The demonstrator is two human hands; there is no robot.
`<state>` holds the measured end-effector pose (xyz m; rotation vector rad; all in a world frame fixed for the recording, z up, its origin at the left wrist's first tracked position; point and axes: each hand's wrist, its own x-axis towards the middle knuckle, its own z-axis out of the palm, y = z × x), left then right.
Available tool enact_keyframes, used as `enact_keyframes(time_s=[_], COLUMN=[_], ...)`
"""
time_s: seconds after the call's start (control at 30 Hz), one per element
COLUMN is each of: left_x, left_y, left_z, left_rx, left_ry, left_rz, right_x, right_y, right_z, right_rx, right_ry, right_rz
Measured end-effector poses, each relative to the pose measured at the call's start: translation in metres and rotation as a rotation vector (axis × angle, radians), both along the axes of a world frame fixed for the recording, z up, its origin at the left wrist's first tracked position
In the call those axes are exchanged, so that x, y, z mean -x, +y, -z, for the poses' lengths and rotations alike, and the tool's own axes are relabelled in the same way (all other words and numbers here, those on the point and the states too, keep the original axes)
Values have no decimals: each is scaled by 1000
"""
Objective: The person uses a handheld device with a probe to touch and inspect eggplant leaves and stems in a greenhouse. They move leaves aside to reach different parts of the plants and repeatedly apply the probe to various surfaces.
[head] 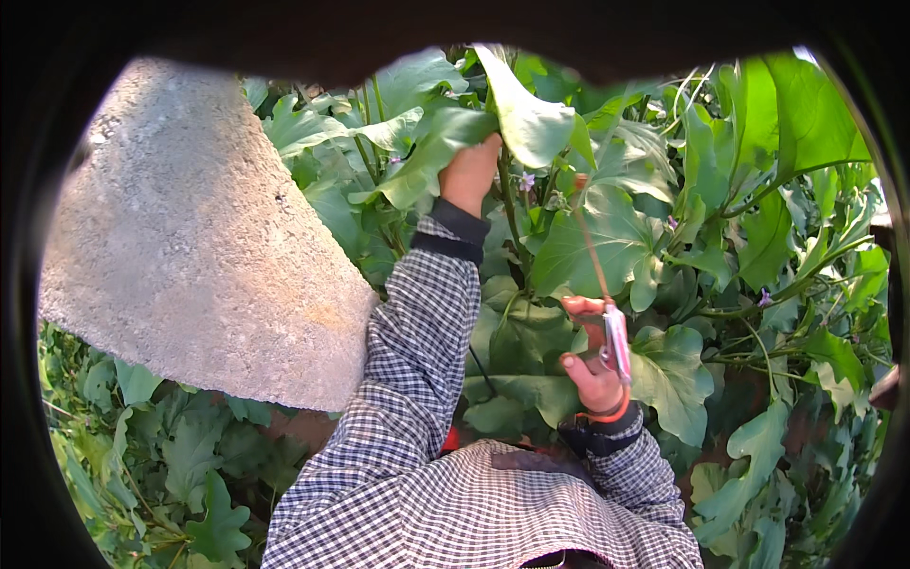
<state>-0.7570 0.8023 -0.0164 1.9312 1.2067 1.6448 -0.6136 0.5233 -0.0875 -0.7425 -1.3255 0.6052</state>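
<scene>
My left hand (470,174) reaches forward among the leaves of an eggplant plant, beside a dark upright stem (508,203). Leaves cover its fingers, so what they grip is hidden. A large pale leaf (530,121) folds over just above it. Lower and to the right is my right hand (593,377), its thumb and forefinger apart. A slim hand tool with a pink-and-white body (617,341) lies along the outer side of this hand. From it a thin rust-coloured shaft (591,245) points forward. An orange loop (613,415) curves at the wrist. How the remaining fingers hold the tool cannot be made out.
A broad, rough concrete slab (206,242) fills the left side, its corner close to my left forearm. Dense eggplant foliage (775,235) surrounds both arms, with small purple flowers (526,181). Thick branches (764,299) cross on the right.
</scene>
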Motion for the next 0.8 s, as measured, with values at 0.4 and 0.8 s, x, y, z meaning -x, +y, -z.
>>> enact_keyframes(time_s=[0.4, 0.8], left_x=[32, 27], left_y=[1, -1], left_z=[-52, -47], left_rx=[122, 141], left_ry=[-85, -81], left_rz=[195, 123], right_x=[37, 18], right_y=[104, 100], right_z=[22, 26], right_rx=[309, 317], right_ry=[-117, -83], right_rz=[-78, -143])
